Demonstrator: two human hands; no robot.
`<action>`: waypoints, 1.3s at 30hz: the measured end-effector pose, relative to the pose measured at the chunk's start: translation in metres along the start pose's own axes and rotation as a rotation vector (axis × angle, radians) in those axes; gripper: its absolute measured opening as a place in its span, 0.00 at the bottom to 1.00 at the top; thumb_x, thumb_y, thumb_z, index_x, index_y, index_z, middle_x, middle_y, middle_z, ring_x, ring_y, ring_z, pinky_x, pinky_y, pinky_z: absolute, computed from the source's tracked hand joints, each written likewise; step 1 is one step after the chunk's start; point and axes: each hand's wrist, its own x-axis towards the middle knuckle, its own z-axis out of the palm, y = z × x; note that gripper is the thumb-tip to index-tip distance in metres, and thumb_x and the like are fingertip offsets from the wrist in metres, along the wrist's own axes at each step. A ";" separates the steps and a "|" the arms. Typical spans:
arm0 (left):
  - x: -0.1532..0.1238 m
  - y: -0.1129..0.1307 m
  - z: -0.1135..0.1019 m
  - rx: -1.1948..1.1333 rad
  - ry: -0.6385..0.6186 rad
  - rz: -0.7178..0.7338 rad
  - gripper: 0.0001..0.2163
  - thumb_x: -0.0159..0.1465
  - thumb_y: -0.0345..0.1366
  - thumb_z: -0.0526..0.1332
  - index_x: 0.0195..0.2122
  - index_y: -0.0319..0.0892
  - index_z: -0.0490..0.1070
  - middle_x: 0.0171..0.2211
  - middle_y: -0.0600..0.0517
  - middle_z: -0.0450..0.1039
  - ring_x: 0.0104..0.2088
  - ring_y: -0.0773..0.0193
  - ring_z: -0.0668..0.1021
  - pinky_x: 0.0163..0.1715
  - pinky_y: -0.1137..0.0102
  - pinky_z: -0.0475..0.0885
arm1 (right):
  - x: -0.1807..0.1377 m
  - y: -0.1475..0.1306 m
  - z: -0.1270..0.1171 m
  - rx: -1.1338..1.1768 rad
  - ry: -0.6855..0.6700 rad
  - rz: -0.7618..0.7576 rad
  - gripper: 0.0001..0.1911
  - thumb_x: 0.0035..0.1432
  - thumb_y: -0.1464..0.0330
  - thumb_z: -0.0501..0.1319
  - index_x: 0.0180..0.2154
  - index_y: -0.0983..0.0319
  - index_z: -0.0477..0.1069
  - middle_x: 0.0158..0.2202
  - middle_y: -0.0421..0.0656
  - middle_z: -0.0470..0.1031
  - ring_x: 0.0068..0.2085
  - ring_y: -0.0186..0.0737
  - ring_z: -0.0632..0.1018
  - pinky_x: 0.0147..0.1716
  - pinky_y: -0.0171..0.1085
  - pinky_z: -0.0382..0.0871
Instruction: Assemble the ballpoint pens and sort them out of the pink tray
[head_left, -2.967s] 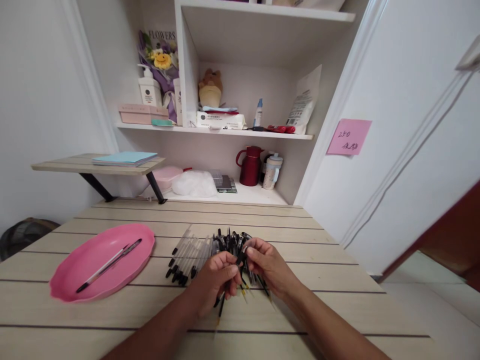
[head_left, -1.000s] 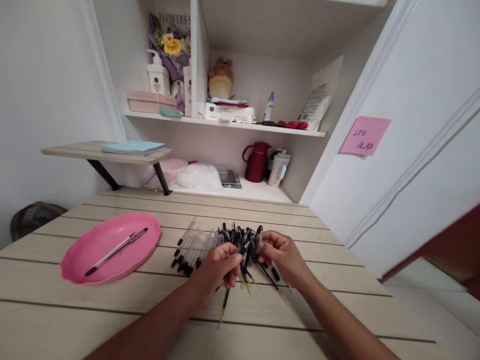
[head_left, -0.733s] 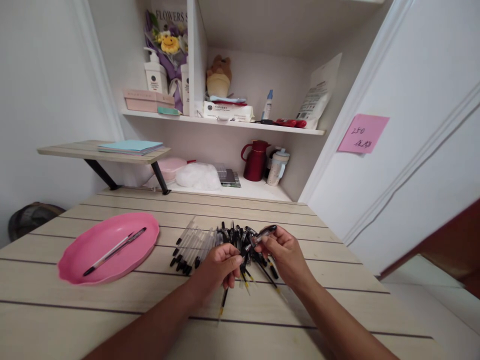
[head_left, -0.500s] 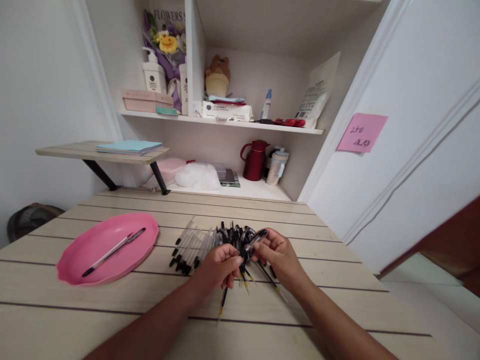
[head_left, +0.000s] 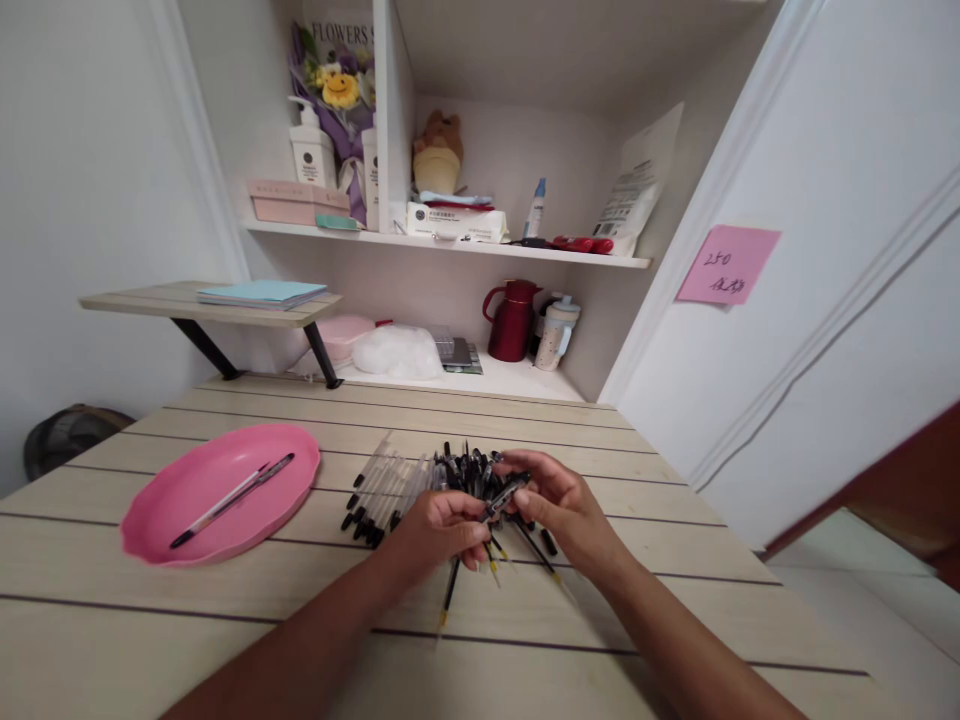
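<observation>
A heap of black pen caps and refills [head_left: 469, 472] lies mid-table, with a row of clear pen barrels [head_left: 381, 490] to its left. My left hand [head_left: 437, 528] is closed on a pen refill [head_left: 450, 592] that points down toward me. My right hand [head_left: 559, 512] pinches a black pen cap [head_left: 506, 494] and holds it against the top of that refill. The two hands meet just in front of the heap. A pink oval tray [head_left: 161, 510] at the left holds two assembled pens [head_left: 231, 500].
The wooden slatted table [head_left: 225, 620] ends near the right at a white door. Behind it a shelf unit holds a red jug [head_left: 513, 321], a cup, bottles and a flower bouquet. A small raised shelf [head_left: 210, 301] carries a blue notebook. A pink sticky note [head_left: 726, 264] hangs on the door.
My right hand picked a black cap from the heap, lifted it, then brought it down to the refill in my left hand. The left hand stayed closed on the refill.
</observation>
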 end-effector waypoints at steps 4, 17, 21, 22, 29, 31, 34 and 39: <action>0.000 -0.001 -0.002 0.116 0.048 -0.028 0.12 0.53 0.38 0.58 0.34 0.35 0.70 0.22 0.52 0.70 0.18 0.73 0.71 0.17 0.78 0.62 | 0.000 0.001 -0.003 -0.080 -0.034 0.014 0.14 0.46 0.63 0.62 0.36 0.62 0.69 0.29 0.42 0.73 0.28 0.34 0.72 0.28 0.33 0.66; -0.005 0.008 0.004 0.322 0.108 0.009 0.12 0.55 0.39 0.53 0.26 0.36 0.72 0.13 0.56 0.64 0.13 0.75 0.64 0.15 0.78 0.56 | -0.004 0.009 0.007 -0.138 -0.022 -0.035 0.11 0.51 0.64 0.59 0.35 0.63 0.66 0.25 0.40 0.71 0.27 0.34 0.71 0.28 0.33 0.64; -0.005 0.004 0.004 0.451 0.166 0.096 0.11 0.55 0.36 0.53 0.27 0.37 0.73 0.15 0.55 0.66 0.15 0.74 0.66 0.18 0.77 0.60 | -0.003 0.013 0.009 -0.125 -0.014 -0.037 0.11 0.51 0.64 0.58 0.36 0.63 0.65 0.24 0.40 0.71 0.27 0.34 0.71 0.28 0.33 0.64; -0.005 0.004 0.003 0.483 0.173 0.117 0.11 0.55 0.36 0.52 0.27 0.38 0.73 0.16 0.55 0.67 0.16 0.73 0.66 0.18 0.77 0.61 | -0.003 0.015 0.009 -0.123 -0.012 -0.036 0.11 0.51 0.64 0.58 0.36 0.63 0.65 0.24 0.40 0.71 0.27 0.34 0.71 0.28 0.33 0.64; -0.002 0.007 -0.005 0.641 0.174 0.136 0.13 0.55 0.38 0.52 0.35 0.39 0.72 0.22 0.54 0.71 0.16 0.73 0.67 0.16 0.77 0.59 | 0.003 0.032 0.008 -0.116 0.001 0.007 0.13 0.49 0.62 0.59 0.35 0.63 0.65 0.23 0.40 0.70 0.26 0.33 0.70 0.26 0.33 0.64; -0.002 0.009 -0.005 0.699 0.199 0.168 0.14 0.56 0.39 0.52 0.37 0.40 0.72 0.20 0.55 0.70 0.17 0.72 0.67 0.17 0.77 0.59 | 0.003 0.032 0.007 -0.098 0.003 -0.001 0.17 0.47 0.62 0.61 0.39 0.63 0.65 0.24 0.40 0.70 0.26 0.33 0.70 0.27 0.33 0.65; -0.005 0.016 -0.005 0.805 0.251 0.253 0.14 0.57 0.39 0.50 0.37 0.41 0.72 0.20 0.55 0.70 0.21 0.70 0.69 0.21 0.77 0.61 | 0.004 0.030 0.003 -0.069 0.048 -0.037 0.23 0.45 0.62 0.62 0.44 0.62 0.63 0.27 0.41 0.70 0.27 0.33 0.71 0.28 0.34 0.66; -0.012 0.042 -0.030 1.110 0.563 0.246 0.15 0.60 0.39 0.45 0.33 0.42 0.71 0.24 0.54 0.72 0.26 0.69 0.71 0.27 0.77 0.62 | 0.009 0.039 -0.013 -0.192 0.132 0.014 0.19 0.47 0.59 0.60 0.38 0.64 0.68 0.31 0.44 0.71 0.29 0.35 0.71 0.29 0.36 0.68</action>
